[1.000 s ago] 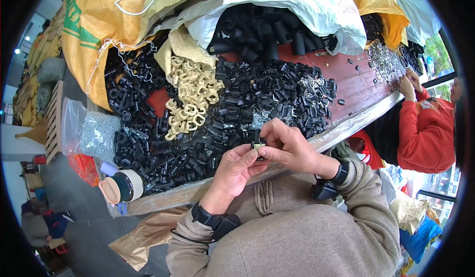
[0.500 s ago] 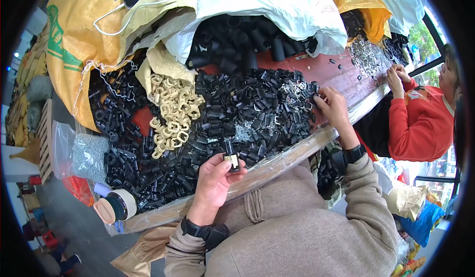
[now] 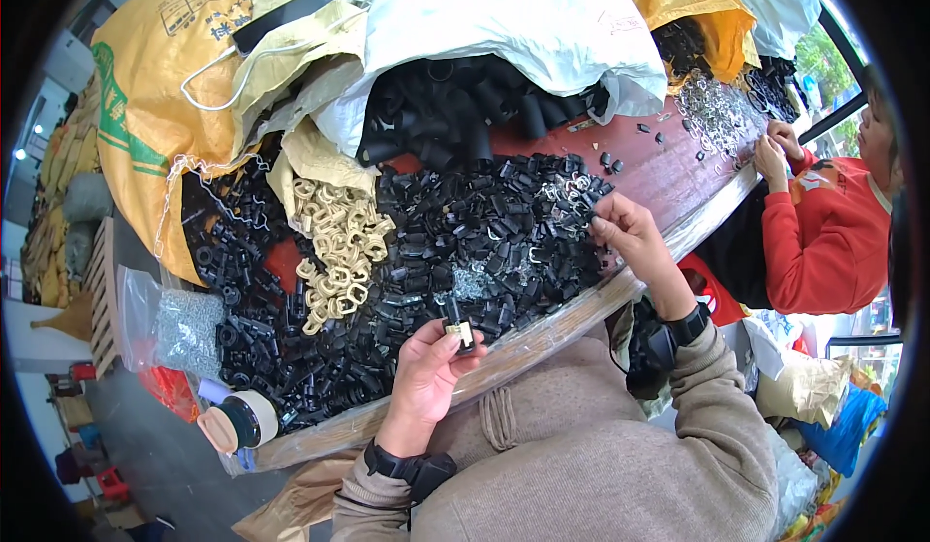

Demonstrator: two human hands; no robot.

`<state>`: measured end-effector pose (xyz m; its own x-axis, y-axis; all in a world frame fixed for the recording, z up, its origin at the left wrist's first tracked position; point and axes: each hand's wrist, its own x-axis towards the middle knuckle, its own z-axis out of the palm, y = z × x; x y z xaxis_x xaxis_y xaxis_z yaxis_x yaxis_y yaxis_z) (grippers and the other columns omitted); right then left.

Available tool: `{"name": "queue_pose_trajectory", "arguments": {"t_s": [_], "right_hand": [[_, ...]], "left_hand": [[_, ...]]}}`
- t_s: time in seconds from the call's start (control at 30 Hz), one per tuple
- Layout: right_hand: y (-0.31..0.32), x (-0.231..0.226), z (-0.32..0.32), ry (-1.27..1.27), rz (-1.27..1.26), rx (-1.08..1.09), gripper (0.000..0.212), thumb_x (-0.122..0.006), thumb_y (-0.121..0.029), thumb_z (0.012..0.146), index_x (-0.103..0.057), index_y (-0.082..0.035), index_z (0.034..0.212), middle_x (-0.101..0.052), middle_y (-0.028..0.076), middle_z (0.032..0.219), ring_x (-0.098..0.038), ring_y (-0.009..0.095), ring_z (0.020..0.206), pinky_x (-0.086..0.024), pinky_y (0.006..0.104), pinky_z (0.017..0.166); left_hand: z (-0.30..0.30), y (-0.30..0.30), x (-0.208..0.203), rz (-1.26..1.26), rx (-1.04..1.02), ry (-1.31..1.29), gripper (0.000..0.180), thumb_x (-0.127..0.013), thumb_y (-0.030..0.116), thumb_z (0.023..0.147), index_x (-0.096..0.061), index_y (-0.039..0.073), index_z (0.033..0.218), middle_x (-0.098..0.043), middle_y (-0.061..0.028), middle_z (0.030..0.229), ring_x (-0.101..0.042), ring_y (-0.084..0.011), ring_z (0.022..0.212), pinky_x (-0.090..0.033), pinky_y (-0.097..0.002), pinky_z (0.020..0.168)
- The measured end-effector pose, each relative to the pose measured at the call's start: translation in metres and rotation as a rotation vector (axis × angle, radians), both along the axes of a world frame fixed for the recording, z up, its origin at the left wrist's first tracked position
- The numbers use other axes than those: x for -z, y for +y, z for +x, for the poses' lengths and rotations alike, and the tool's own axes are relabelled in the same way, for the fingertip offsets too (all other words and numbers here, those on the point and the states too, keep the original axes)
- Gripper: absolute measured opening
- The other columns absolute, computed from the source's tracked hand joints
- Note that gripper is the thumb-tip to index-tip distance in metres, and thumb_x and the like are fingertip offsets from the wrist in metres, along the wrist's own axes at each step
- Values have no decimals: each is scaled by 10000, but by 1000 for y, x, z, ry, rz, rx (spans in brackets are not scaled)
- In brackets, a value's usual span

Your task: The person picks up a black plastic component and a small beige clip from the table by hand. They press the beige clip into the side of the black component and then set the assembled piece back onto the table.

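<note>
My left hand (image 3: 429, 368) is closed at the table's near edge, with a small black plastic part (image 3: 455, 315) between thumb and fingers. A cream-coloured ring-like piece (image 3: 463, 335) sits on that part, close to my fingertips. At the right end of a heap of small black plastic clips (image 3: 494, 242), my right hand (image 3: 635, 237) has thumb and forefinger pressed together. Whatever lies in that pinch, if anything, is too small to make out. Bent silvery wire pieces (image 3: 572, 188) lie on the heap just left of my right fingers.
Cream rings (image 3: 339, 251) spill from a bag left of the clips. Behind, black tubes (image 3: 455, 106) fill a white sack (image 3: 484, 19). A cup-like container (image 3: 242, 420) stands at the near left corner. On the right, a person in a red top (image 3: 823, 242) handles metal rings (image 3: 717, 111).
My right hand has shifted slightly left and nearer along the heap's edge, its fingers now pinched. The left hand keeps its hold on the black part. The whole view has tilted a little.
</note>
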<state>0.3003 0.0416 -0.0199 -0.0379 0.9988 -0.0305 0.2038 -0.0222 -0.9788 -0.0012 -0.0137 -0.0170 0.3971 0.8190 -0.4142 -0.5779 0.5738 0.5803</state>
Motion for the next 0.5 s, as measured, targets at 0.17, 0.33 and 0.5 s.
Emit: {"name": "queue_pose_trajectory", "arguments": {"t_s": [0.17,0.33,0.5], "right_hand": [[-10,-11,-34,289,-111,-103,134,-558,-152,832,-513,-26,827,-511,-23,678,-470,55,615,-384,194,555],[-22,-28,-72,396,-207,-284,144,-574,-136,818,-536,-5,865,-543,-3,729,-500,74,634,-402,210,570],[-25,-42,-101,56,135,-509,150,-605,-110,783,-557,-2,875,-550,36,731,-523,116,622,-408,227,556]], "left_hand": [[8,2,-7,17,-9,-16,209,-578,111,801,-540,-5,971,-603,-128,888,-609,-184,770,-508,-236,664],[14,4,-8,31,12,36,223,-581,123,803,-545,-6,982,-602,-137,906,-612,-203,780,-520,-253,661],[10,0,-8,14,41,16,248,-602,151,797,-560,12,998,-608,-77,912,-608,-164,778,-499,-239,674]]}}
